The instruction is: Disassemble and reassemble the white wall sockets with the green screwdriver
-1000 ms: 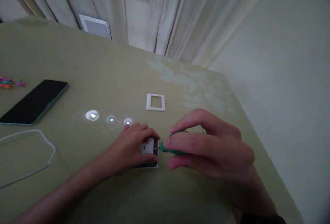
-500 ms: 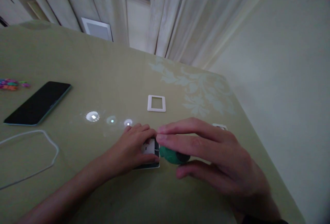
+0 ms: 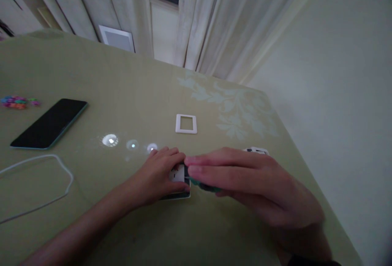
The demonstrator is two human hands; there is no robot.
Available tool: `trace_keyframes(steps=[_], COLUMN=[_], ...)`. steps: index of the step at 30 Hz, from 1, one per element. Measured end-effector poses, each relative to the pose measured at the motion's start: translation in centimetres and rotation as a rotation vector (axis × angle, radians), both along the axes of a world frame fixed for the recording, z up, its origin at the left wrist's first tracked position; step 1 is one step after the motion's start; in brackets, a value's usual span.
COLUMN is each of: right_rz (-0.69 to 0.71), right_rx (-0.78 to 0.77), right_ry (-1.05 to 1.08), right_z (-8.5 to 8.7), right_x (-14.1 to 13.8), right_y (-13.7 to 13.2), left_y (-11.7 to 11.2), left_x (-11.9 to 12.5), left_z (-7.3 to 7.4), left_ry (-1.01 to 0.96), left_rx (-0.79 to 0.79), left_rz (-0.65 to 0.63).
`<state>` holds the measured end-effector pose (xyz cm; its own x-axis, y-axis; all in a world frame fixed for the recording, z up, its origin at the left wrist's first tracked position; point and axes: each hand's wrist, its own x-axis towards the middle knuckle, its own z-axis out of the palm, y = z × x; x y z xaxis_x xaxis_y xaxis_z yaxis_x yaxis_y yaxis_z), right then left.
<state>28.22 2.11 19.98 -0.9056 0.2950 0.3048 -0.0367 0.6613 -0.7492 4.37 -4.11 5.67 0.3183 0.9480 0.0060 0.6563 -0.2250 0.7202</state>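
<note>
My left hand [image 3: 161,172] is closed around a wall socket [image 3: 177,175], a white faceplate in a dark, pale-edged surround, low on the table. Its thumb lies along the near side and the fingers along the far side, covering much of it. In my right hand [image 3: 257,184] is a screwdriver with a green and black handle [image 3: 208,187]. The thin metal shaft points left and meets the socket's right edge; the fingers hide most of the handle. Beyond both hands a white square frame [image 3: 186,131] lies flat.
At the left are a black tablet [image 3: 50,124], a white cable [image 3: 63,164] and a small pile of colourful pieces [image 3: 15,102]. Partly behind my right hand sits a white part [image 3: 259,151]. A wall [image 3: 330,107] borders the table's right side, and curtains [image 3: 131,9] hang behind.
My right hand has rolled over the screwdriver handle, its thumb now tucked underneath and more of the handle covered. My left hand keeps its hold on the socket. The view has shifted slightly.
</note>
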Motion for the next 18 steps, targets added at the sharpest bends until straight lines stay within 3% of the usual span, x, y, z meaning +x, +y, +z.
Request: trace_keyframes(steps=[2, 8, 14, 18], right_rz=[-0.001, -0.255, -0.050, -0.315], right_rx=[-0.022, 0.113, 0.054, 0.183], right_ry=[0.059, 0.126, 0.043, 0.127], right_z=[-0.1, -0.5, 0.0, -0.7], right_x=[-0.1, -0.5, -0.5, -0.9], right_y=[0.1, -0.6, -1.2, -1.4], left_y=[0.1, 0.3, 0.4, 0.8], left_x=[0.0, -0.1, -0.1, -0.1], left_z=[0.3, 0.3, 0.3, 0.7], left_ry=[0.011, 0.013, 0.052, 0.057], left_rx=[-0.034, -0.009, -0.031, -0.036], left_rz=[-0.029, -0.038, -0.040, -0.052])
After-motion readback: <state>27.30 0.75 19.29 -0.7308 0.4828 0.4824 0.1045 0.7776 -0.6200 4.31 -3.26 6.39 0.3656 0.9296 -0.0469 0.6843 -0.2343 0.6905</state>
